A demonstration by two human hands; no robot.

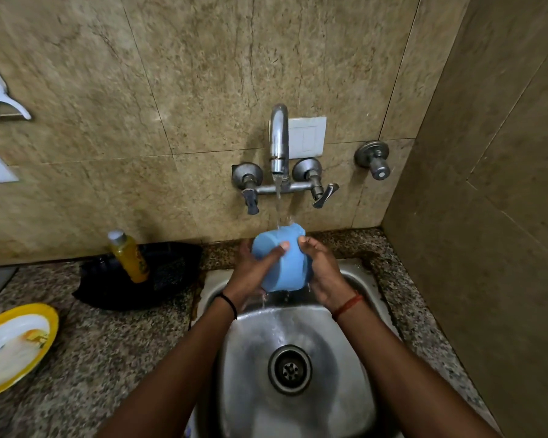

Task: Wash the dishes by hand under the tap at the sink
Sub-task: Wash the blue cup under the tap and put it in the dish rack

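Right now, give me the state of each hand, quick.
Left hand: grips the blue cup, thumb across its side.
Right hand: grips the same cup from the other side, under the running tap.

No text, brand, number or sign can be read anywhere in the view. A dark printed patch is carried by the yellow bottle [128, 257] at the far left of the counter, but its letters are blurred past reading (only a smudge of darker colour is made out). A yellow and green motif is shown on the plate [11, 349] at the near left, without lettering. The white plate [307, 137] on the wall behind the tap [279, 139] is seen to be blank.
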